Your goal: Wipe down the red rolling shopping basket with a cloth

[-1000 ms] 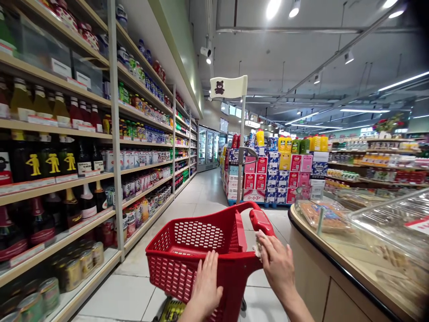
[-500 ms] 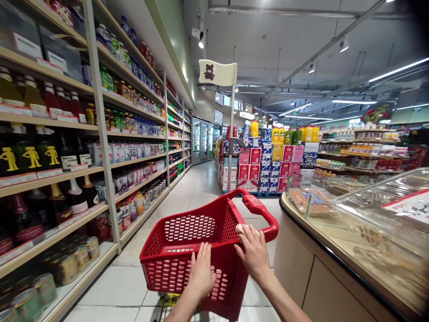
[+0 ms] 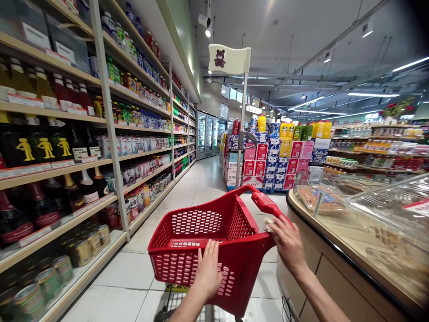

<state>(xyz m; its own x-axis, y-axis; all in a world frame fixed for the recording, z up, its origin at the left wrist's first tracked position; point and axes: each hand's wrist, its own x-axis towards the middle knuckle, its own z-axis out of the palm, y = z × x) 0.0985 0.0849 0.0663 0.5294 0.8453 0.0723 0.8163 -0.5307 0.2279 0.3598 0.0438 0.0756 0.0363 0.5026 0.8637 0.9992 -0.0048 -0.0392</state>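
A red plastic shopping cart (image 3: 246, 273) with perforated sides stands in front of me, turned so its handle (image 3: 266, 203) is at the right. The part of its basket that I can see into shows nothing inside. My left hand (image 3: 208, 273) lies against the near side and upper rim, fingers stretched out and holding nothing. At the near end of the handle, my right hand (image 3: 288, 245) presses a crumpled white tissue (image 3: 268, 224) onto the red plastic. Its fingers are bent over the handle, and most of the tissue is hidden under them.
Shelves (image 3: 144, 154) of bottles and cans line the left. At the right, close to the cart, stands a counter (image 3: 310, 264) with packaged food under clear covers. A cream bear flag (image 3: 229, 59) rises on a pole beyond the cart. Stacked drink cartons (image 3: 254, 167) stand farther ahead.
My right hand has moved right with the tissue, from the basket's rear edge onto the near end of the handle. My left hand stays on the cart's side. The view has shifted slightly.
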